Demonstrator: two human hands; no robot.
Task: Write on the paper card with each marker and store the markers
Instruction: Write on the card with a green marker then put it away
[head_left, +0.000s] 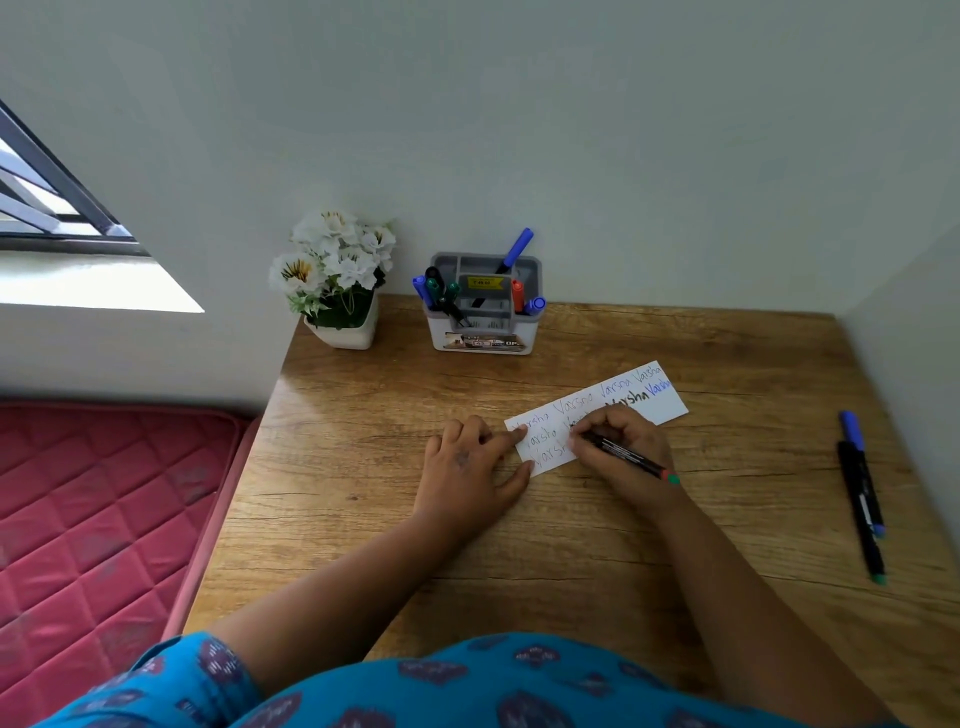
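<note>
Right hand (621, 447) curls its fingers round a black marker (631, 458), tip on the paper card (667, 402). Left hand (470, 467), fingers straight, presses the card's near-left end flat on the wooden desk (363, 441). Two markers (862, 493) lie well right. Farther back: organizer (485, 332) with stored markers, then flower pot (345, 332).

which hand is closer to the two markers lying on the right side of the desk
Right. The right hand, gripping a marker over the paper card, sits between the loose markers and the left hand, which rests at the card's left end, farther away.
</note>
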